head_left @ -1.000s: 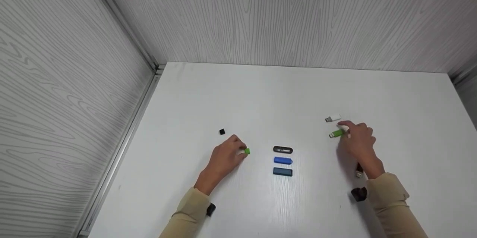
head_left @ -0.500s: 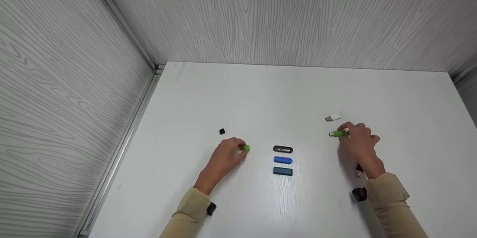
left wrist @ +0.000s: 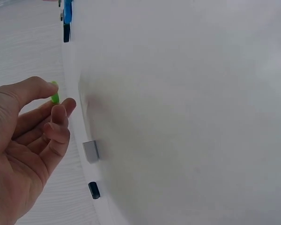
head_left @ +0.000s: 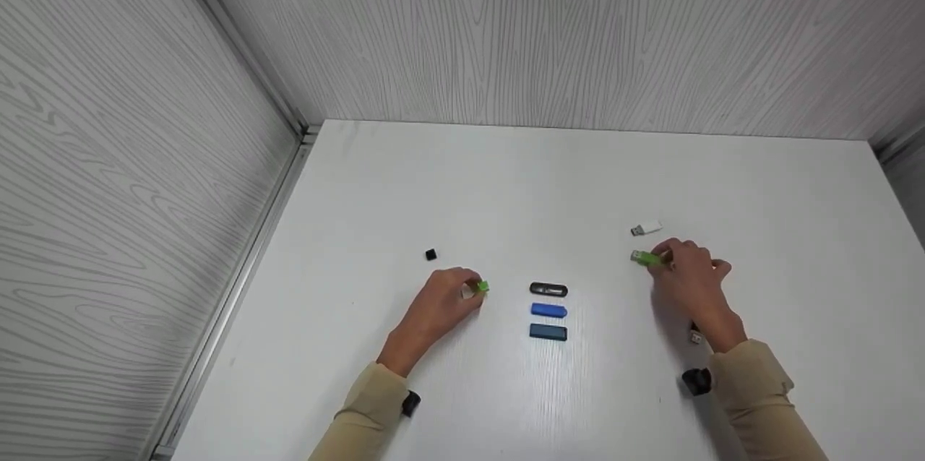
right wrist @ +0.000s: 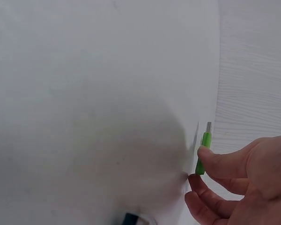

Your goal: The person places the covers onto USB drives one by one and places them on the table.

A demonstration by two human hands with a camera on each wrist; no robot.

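Note:
Between thumb and fingertips, my left hand (head_left: pixel 439 302) pinches a small green cap (head_left: pixel 483 287); the left wrist view shows that cap (left wrist: pixel 55 93) held above the table. My right hand (head_left: pixel 690 277) holds a green USB stick (head_left: pixel 645 258) by its rear end, metal plug pointing left. In the right wrist view the thumb lies along the stick's green body (right wrist: pixel 203 152). A pale cap (left wrist: pixel 91 151) and a black cap (left wrist: pixel 94 190) lie below the left hand in its wrist view. The white USB stick (head_left: pixel 647 228) lies just beyond the right hand.
Mid-table, three capped USB sticks form a column: a black one (head_left: pixel 548 290), a blue one (head_left: pixel 548 311) and a dark teal one (head_left: pixel 548 332). A dark USB stick (head_left: pixel 695 337) is partly hidden under the right wrist. Grey wood-grain panels (head_left: pixel 506 35) enclose the white table (head_left: pixel 506 179).
The right fingers have closed on the green USB stick, which has shifted slightly left and turned. My left hand has moved the green cap slightly up and to the right.

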